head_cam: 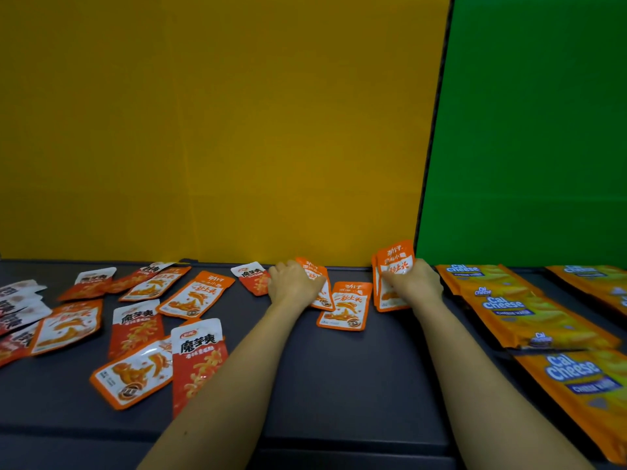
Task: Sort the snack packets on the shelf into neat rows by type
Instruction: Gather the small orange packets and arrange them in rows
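The left hand (293,283) covers much of an orange packet (312,268), and its fingers lie out of sight past the knuckles. The right hand (415,283) hides part of the upright orange stack (395,262) it grips; the number of packets in it cannot be told. The left forearm (237,368) crosses a red packet (198,364) at its corner. Cal Cheese packets (576,378) run off the right edge, and blurred white packets (20,300) run off the left.

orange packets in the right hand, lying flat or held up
Held up: the right hand grips the orange packets on edge, tops raised above the shelf.
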Motion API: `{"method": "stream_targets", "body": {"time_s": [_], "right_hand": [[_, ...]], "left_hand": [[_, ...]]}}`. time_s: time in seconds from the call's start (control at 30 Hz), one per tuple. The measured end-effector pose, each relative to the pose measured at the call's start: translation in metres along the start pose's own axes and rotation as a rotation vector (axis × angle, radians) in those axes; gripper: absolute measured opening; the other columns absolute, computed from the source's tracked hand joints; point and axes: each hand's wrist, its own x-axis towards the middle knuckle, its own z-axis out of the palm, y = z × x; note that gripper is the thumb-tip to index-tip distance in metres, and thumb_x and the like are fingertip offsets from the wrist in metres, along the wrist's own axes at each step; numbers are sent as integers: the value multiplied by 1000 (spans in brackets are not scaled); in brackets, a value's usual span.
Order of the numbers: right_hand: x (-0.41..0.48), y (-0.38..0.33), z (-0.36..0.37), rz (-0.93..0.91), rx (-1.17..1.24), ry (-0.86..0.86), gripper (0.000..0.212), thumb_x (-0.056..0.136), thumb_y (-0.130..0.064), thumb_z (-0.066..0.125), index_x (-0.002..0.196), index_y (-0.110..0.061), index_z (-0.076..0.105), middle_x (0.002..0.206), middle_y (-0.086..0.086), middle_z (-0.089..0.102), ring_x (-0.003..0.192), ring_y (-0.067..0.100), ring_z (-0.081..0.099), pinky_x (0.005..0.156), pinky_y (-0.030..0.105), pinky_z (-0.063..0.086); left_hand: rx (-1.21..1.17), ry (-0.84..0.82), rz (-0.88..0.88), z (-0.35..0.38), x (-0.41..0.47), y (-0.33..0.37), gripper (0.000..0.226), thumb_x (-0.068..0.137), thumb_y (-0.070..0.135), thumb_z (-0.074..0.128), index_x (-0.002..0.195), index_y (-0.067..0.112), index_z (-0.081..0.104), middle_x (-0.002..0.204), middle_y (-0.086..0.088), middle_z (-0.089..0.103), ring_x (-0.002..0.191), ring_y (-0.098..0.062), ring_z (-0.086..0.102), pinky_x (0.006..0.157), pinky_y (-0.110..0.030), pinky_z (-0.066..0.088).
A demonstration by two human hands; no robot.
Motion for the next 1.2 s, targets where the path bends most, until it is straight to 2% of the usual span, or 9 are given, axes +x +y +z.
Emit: {"method": "stream_targets", "body": {"time_s": [0.27,0.4,0.53,0.67,0.77,0.87,0.97,1.07,1.2], "right_hand": [[-12,-4,-2,-26,196,16,39,79,-35,69,107,-12,54,113,10,64,103,29,62,89,45,51],[-16,-2,-4,-20,182,13,39,79,-36,69,108,-13,54,114,9,63,104,29,61,89,43,51],[-18,0,-6,-4,220,31,39,78,-36,70,107,-14,53,114,10,63,104,29,61,90,48,50],[-23,-5,-13,-33,317,81,37,80,-33,68,107,-13,52,113,10,63,103,29,62,89,49,51],[-28,-9,-24,-67,429,137,29,79,-30,70,98,-16,52,110,11,64,101,30,63,88,51,52],[-40,-12,-39,-118,483,182,27,78,-27,71,96,-18,54,107,11,66,98,29,64,89,50,51],[-62,-14,-54,-178,524,188,26,78,-26,71,98,-17,57,103,7,67,96,26,65,89,48,52],[-87,-12,-69,-209,545,181,30,78,-26,71,104,-15,60,103,5,68,95,24,66,87,45,53],[-119,-3,-88,-238,560,194,31,78,-26,73,104,-15,60,102,5,70,93,23,67,86,48,54]], "left_hand": [[-37,-100,-42,-2,4,4,70,84,43,62,133,1,34,139,-15,44,132,-30,33,104,-38,33],[-357,-138,-125,-8,7,2,66,75,23,75,126,-1,40,131,-19,52,121,-33,49,98,-43,45],[-631,-105,-120,-16,4,2,26,74,8,75,95,4,59,111,-19,66,97,-33,65,87,-45,53],[-937,-57,-90,-38,-9,14,26,81,3,67,104,5,56,109,-18,66,87,-28,64,73,-35,51],[-1055,-250,-63,-46,-30,29,27,84,2,63,110,-2,58,105,-19,64,75,-24,62,67,-32,51],[-926,-396,-44,-24,-39,34,30,82,4,65,110,-7,60,110,-24,66,68,-23,64,65,-33,54],[-650,-382,-26,-1,-36,33,41,78,21,72,114,3,60,113,-16,66,102,-29,64,87,-39,53],[-336,-321,23,5,-30,28,57,77,43,69,122,10,56,127,-11,57,126,-30,43,103,-39,39],[-327,-363,55,4,-27,29,71,72,44,73,126,7,46,128,-13,57,120,-31,51,102,-44,42]]}}
